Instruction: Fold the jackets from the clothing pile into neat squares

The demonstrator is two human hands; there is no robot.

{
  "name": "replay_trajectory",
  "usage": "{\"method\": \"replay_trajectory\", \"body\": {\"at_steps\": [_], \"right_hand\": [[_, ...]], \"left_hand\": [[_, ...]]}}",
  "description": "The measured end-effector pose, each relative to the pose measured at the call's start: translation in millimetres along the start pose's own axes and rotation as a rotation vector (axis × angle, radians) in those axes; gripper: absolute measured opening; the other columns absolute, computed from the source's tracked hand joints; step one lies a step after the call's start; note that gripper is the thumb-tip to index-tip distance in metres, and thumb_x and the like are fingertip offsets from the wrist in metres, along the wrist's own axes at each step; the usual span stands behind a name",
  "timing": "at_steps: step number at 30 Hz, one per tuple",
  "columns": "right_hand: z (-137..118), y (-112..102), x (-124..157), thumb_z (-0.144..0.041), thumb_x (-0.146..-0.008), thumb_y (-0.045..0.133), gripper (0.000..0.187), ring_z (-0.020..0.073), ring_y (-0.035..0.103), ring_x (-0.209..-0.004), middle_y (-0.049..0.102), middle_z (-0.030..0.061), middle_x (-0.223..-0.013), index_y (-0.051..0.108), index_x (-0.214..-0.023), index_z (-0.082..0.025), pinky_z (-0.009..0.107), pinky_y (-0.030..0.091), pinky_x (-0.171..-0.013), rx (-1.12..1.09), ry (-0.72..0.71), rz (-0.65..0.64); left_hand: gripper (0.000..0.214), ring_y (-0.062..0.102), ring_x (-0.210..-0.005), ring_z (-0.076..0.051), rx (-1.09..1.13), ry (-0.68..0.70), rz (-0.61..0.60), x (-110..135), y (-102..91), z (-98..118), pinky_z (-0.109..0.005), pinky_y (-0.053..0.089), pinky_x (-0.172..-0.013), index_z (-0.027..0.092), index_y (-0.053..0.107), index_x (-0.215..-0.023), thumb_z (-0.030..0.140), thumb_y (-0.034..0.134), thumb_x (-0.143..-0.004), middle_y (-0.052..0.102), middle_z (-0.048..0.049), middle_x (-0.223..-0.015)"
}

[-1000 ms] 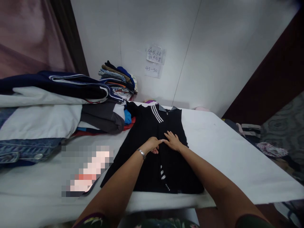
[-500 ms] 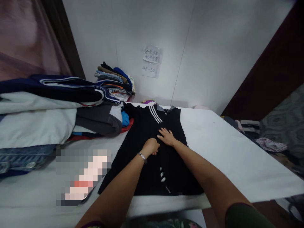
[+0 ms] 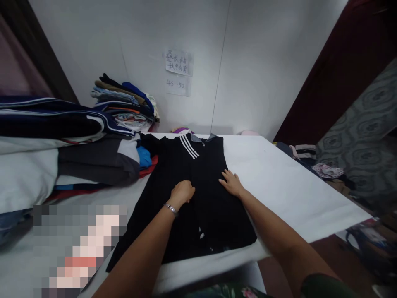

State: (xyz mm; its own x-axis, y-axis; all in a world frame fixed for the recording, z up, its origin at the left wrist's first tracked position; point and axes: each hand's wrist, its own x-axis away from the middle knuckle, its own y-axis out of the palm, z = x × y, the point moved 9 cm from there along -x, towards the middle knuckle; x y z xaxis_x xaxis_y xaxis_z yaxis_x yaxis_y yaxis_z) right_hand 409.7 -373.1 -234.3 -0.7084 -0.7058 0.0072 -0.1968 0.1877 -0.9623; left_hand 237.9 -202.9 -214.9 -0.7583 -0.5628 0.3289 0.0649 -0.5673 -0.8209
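A black collared top (image 3: pixel 204 174) lies spread on the white table, its grey collar toward the wall. Three white stripes run diagonally on its upper left part, and a small white patch shows near the lower edge. My left hand (image 3: pixel 182 192), with a bracelet at the wrist, is closed on the fabric near the middle of the top; the fingertips are partly hidden. Flat on the right edge of the top rests my right hand (image 3: pixel 232 182), fingers spread.
Folded clothes (image 3: pixel 96 159) are heaped at the left, with a taller stack (image 3: pixel 127 101) behind against the wall. Handwritten paper signs (image 3: pixel 179 64) hang on the wall. The white table (image 3: pixel 279 186) extends right; more clothes (image 3: pixel 327 169) lie beyond its edge. A pixelated object covers the lower left.
My right hand has moved from the middle of the top to its right edge. My left hand stays closed near the middle. The view has turned slightly to the right.
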Motion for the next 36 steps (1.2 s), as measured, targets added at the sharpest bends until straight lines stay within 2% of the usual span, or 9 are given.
{"method": "replay_trajectory", "body": {"at_steps": [7,9,13,18,23,27,31,34,36], "right_hand": [[-7,-27,12,-0.047,-0.096,0.036,0.060,0.0247,0.010,-0.146,0.020,0.0123,-0.157,0.035,-0.146,-0.014,0.046,0.011,-0.116,-0.049,-0.037,0.227],[-13,-24,16,-0.048,-0.095,0.037,0.061,0.0256,0.012,-0.146,0.021,0.0128,-0.157,0.036,-0.145,-0.013,0.046,0.010,-0.116,-0.037,-0.094,0.182],[-18,-5,19,-0.050,-0.093,0.041,0.062,0.0281,0.019,-0.144,0.029,0.0145,-0.153,0.040,-0.143,-0.013,0.049,0.014,-0.115,-0.034,-0.106,-0.021],[-27,-13,23,-0.048,-0.093,0.040,0.061,0.0267,0.015,-0.145,0.026,0.0136,-0.155,0.038,-0.144,-0.015,0.049,0.011,-0.115,-0.027,-0.128,0.056],[-44,-10,29,-0.051,-0.092,0.042,0.063,0.0289,0.019,-0.144,0.028,0.0158,-0.153,0.042,-0.142,-0.013,0.049,0.013,-0.115,-0.040,-0.191,-0.002],[-56,-29,33,-0.048,-0.093,0.042,0.063,0.0269,0.012,-0.145,0.023,0.0140,-0.156,0.037,-0.145,-0.012,0.047,0.009,-0.117,-0.040,-0.243,0.157],[-69,-15,36,-0.049,-0.093,0.044,0.063,0.0283,0.019,-0.144,0.029,0.0163,-0.153,0.040,-0.143,-0.013,0.049,0.013,-0.116,-0.071,-0.302,-0.017],[-79,-23,42,-0.050,-0.093,0.043,0.063,0.0273,0.010,-0.146,0.024,0.0141,-0.155,0.037,-0.145,-0.016,0.051,0.007,-0.116,-0.091,-0.354,0.068],[-87,-19,47,-0.051,-0.092,0.044,0.064,0.0273,0.011,-0.145,0.025,0.0149,-0.155,0.037,-0.145,-0.015,0.050,0.007,-0.116,-0.116,-0.412,0.015]], "left_hand": [[0.025,0.065,-0.088,-0.024,-0.168,0.136,0.327,21,-27.0,23,-0.033,0.045,-0.073,0.021,0.058,-0.094,0.043,0.046,-0.088,0.069,-0.0080,-0.092],[0.022,0.064,-0.090,-0.021,-0.194,0.246,0.390,28,-22.4,38,-0.031,0.045,-0.074,0.022,0.057,-0.100,0.038,0.045,-0.090,0.067,-0.0060,-0.097],[0.016,0.058,-0.099,-0.020,-0.333,0.428,0.339,34,5.3,60,-0.029,0.044,-0.078,0.021,0.060,-0.097,0.030,0.049,-0.089,0.062,-0.0058,-0.104],[0.015,0.060,-0.093,-0.018,-0.333,0.400,0.304,28,11.6,54,-0.028,0.044,-0.076,0.022,0.061,-0.096,0.030,0.051,-0.089,0.061,-0.0041,-0.102],[0.015,0.061,-0.087,-0.014,-0.235,0.386,0.284,25,7.2,46,-0.026,0.043,-0.070,0.023,0.062,-0.096,0.031,0.052,-0.088,0.062,-0.0015,-0.100],[0.017,0.063,-0.088,-0.015,-0.141,0.322,0.211,18,-0.3,38,-0.025,0.043,-0.070,0.024,0.065,-0.093,0.033,0.052,-0.087,0.066,-0.0011,-0.099],[0.026,0.065,-0.091,-0.021,-0.221,0.225,0.066,0,-17.2,39,-0.028,0.043,-0.070,0.023,0.068,-0.089,0.043,0.053,-0.084,0.071,-0.0043,-0.096],[0.030,0.065,-0.091,-0.024,-0.323,0.222,0.134,-21,-43.5,58,-0.030,0.044,-0.070,0.022,0.068,-0.089,0.047,0.052,-0.084,0.072,-0.0064,-0.096],[0.031,0.065,-0.091,-0.024,-0.354,0.255,0.243,-37,-58.4,79,-0.030,0.045,-0.071,0.021,0.068,-0.092,0.046,0.051,-0.085,0.071,-0.0067,-0.097]]}}
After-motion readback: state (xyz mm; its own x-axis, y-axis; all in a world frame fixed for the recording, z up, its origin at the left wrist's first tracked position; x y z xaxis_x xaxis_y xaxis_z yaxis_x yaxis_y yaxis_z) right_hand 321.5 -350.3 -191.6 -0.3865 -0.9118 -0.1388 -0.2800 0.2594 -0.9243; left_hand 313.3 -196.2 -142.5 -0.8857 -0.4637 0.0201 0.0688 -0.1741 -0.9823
